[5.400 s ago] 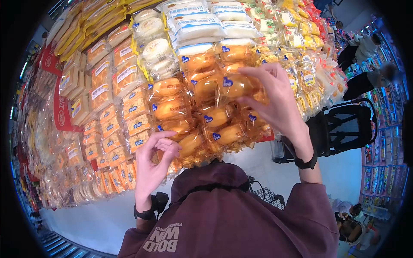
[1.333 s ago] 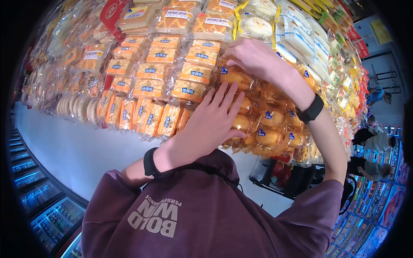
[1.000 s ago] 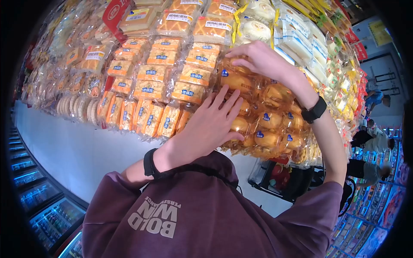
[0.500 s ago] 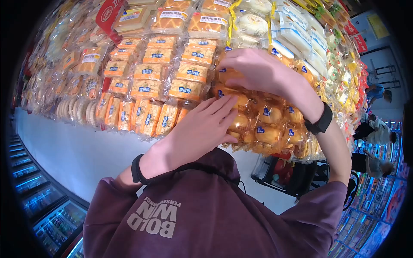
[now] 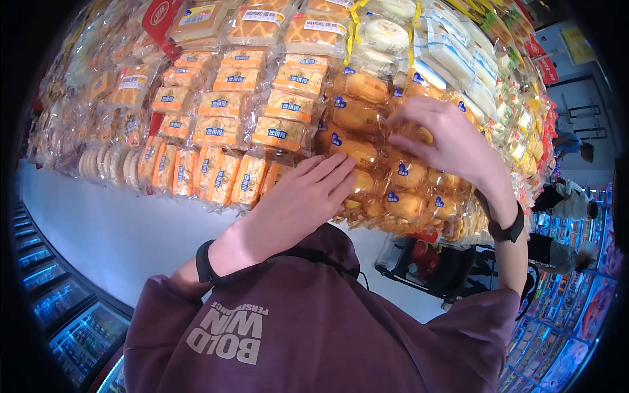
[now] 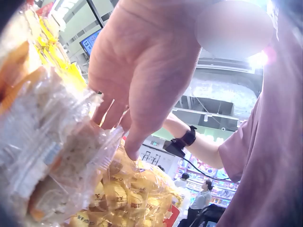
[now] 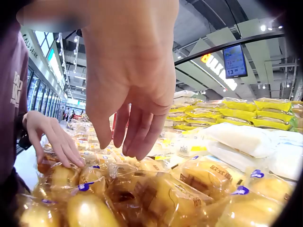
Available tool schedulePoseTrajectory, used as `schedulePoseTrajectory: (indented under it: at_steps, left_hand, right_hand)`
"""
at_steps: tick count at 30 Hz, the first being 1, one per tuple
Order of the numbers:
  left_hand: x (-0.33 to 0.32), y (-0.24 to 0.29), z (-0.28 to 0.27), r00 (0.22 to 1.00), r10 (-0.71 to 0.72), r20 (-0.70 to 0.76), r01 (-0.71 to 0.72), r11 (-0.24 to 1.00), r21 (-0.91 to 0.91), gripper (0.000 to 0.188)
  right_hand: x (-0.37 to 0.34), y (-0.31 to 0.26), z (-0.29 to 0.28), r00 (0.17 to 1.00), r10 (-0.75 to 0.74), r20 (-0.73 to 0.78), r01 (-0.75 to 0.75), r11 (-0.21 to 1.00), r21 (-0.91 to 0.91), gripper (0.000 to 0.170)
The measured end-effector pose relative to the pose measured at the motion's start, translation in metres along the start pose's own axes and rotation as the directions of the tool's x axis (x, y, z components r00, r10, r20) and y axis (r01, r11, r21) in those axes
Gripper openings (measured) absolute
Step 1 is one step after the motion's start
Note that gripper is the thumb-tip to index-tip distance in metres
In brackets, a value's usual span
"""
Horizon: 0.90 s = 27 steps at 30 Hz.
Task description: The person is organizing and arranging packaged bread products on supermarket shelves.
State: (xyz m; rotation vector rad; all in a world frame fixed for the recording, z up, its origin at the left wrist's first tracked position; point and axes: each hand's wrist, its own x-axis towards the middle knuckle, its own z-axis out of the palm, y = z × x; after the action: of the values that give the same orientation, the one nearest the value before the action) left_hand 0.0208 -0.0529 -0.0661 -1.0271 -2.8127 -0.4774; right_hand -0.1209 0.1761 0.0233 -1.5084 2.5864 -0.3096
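Observation:
My left hand [image 5: 298, 203] reaches over the near edge of the display, its straight fingers touching a bagged golden bread roll [image 5: 352, 149] with a blue heart-shaped label. Farther right, my right hand [image 5: 442, 134] hovers with loosely bent fingers over the neighbouring column of bagged rolls. In the right wrist view, that hand's fingers [image 7: 142, 135] hang just above the clear bags [image 7: 173, 198] with nothing between them. Another wrapped roll [image 5: 357, 116] lies in line behind the one under my left fingertips. The left wrist view shows my left palm [image 6: 147, 66] beside crinkled clear wrappers [image 6: 71, 156].
Orange-and-white packs of sachima [image 5: 219, 130] fill the columns to the left. White bagged breads [image 5: 449, 49] and round white buns [image 5: 383, 36] lie behind. A black cart [image 5: 429, 265] stands by the display's right front. People [image 5: 563, 252] are in the aisle at right.
My right hand has drawn right and nearer, off the left column, uncovering its rolls. My left hand has shifted slightly down and left. Earlier, the right hand held a bagged roll in the air.

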Motion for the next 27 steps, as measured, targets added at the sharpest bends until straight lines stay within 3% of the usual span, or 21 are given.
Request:
schedulePoseTrajectory:
  at_steps: [2, 5, 8, 9, 12, 16, 17, 22, 25, 27]
  left_hand:
    - [0.003, 0.006, 0.004, 1.000, -0.018, 0.005, 0.018, 0.999, -0.041, 0.057]
    - [0.013, 0.013, 0.005, 1.000, -0.013, 0.003, 0.013, 0.998, -0.060, 0.066]
    - [0.024, 0.017, 0.011, 1.000, -0.008, 0.028, 0.008, 1.000, -0.025, 0.073]
    - [0.027, 0.019, 0.012, 0.999, -0.015, 0.044, 0.016, 1.000, -0.009, 0.076]
    - [0.032, 0.022, 0.018, 0.997, -0.035, 0.064, 0.032, 0.998, 0.052, 0.077]
    - [0.035, 0.022, 0.021, 0.998, -0.032, 0.051, 0.026, 0.993, 0.115, 0.067]
    - [0.035, 0.022, 0.017, 0.999, -0.045, 0.028, 0.044, 0.999, 0.025, 0.061]
    - [0.036, 0.025, 0.016, 0.997, -0.069, -0.017, 0.069, 0.997, -0.034, 0.056]
    - [0.036, 0.027, 0.014, 0.997, -0.076, -0.031, 0.075, 0.996, -0.038, 0.054]
    - [0.037, 0.029, 0.011, 0.994, -0.098, -0.038, 0.097, 0.995, -0.035, 0.055]
  right_hand:
    - [-0.027, -0.006, -0.001, 0.993, 0.076, 0.090, -0.076, 0.997, -0.007, 0.031]
    - [-0.050, -0.014, 0.015, 0.998, 0.052, 0.029, -0.053, 0.998, 0.034, 0.035]
    - [-0.063, -0.010, 0.039, 0.992, 0.108, -0.069, -0.093, 0.978, 0.184, 0.043]
    - [-0.065, -0.011, 0.039, 0.991, 0.133, -0.001, -0.131, 0.978, 0.165, 0.052]
    - [-0.073, -0.006, 0.049, 0.995, 0.096, -0.036, -0.089, 0.981, 0.171, 0.051]
    - [-0.077, 0.008, 0.060, 0.995, 0.017, -0.096, -0.015, 0.999, 0.029, 0.045]
    - [-0.077, 0.011, 0.059, 0.994, 0.019, -0.103, -0.019, 1.000, 0.008, 0.044]
    - [-0.069, 0.016, 0.068, 0.997, -0.024, -0.074, 0.017, 0.995, -0.095, 0.043]
    - [-0.071, 0.015, 0.064, 0.994, -0.063, -0.090, 0.051, 0.990, -0.129, 0.042]
    - [-0.075, 0.011, 0.042, 0.988, -0.057, -0.140, 0.051, 0.998, -0.047, 0.042]
